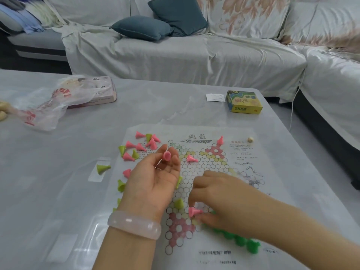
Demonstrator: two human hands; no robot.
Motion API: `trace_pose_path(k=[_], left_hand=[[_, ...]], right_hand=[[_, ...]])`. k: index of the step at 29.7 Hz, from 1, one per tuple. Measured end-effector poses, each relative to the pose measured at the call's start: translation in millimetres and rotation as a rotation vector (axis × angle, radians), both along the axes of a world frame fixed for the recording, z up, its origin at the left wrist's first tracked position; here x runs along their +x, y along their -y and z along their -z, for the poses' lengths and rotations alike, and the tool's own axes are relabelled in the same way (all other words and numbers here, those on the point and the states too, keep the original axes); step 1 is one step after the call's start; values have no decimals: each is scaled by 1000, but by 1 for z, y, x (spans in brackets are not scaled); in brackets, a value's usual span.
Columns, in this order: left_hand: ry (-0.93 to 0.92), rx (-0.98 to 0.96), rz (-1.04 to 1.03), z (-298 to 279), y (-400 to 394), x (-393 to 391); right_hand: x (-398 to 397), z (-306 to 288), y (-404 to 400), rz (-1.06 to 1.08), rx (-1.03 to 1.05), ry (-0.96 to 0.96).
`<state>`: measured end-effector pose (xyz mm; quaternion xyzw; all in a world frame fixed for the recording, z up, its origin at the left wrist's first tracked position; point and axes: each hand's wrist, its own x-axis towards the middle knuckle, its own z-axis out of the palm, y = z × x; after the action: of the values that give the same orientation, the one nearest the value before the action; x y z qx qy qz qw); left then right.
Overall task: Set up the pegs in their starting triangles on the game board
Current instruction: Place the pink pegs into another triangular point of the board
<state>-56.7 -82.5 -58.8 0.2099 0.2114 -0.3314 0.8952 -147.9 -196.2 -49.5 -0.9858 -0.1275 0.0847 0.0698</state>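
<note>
Head view
Board (196,172): lying flat on table (58,172).
Left hand (155,178): turning palm up, half open, pinching pink peg (167,155).
Right hand (216,197): curling closed, gripping pink peg (194,211) over near triangle.
Loose pegs (136,149): lying scattered at board's left edge.

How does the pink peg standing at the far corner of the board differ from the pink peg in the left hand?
The far pink peg stands upright on the game board, tip up; the held pink peg is tipped, its hollow base facing the camera. The far one is free of either hand, while the left hand pinches the other between its fingertips above the board. Both are pink cone-shaped pegs.
</note>
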Motion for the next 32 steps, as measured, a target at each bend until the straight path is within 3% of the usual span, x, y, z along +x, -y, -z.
trace_pose_path(k=[4,8,11,14,18,22,29,32], left_hand=[[-2,-3,14,-1,-2,-2],[32,44,58,-1,-6,0],[68,51,78,-1,-10,1],[78,51,92,-1,-12,2],[67,64,83,0,-10,1],[66,78,88,3,-6,1],[68,85,120,6,5,0],[60,84,122,7,9,0]], right_hand=[[8,21,-10,38,-81,0],[13,15,-7,82,86,-20],[15,-4,19,281,331,-34],[14,-6,62,557,540,164],[13,26,105,857,666,379],[25,50,117,925,663,424],[53,62,108,772,393,387],[54,65,108,776,400,408]])
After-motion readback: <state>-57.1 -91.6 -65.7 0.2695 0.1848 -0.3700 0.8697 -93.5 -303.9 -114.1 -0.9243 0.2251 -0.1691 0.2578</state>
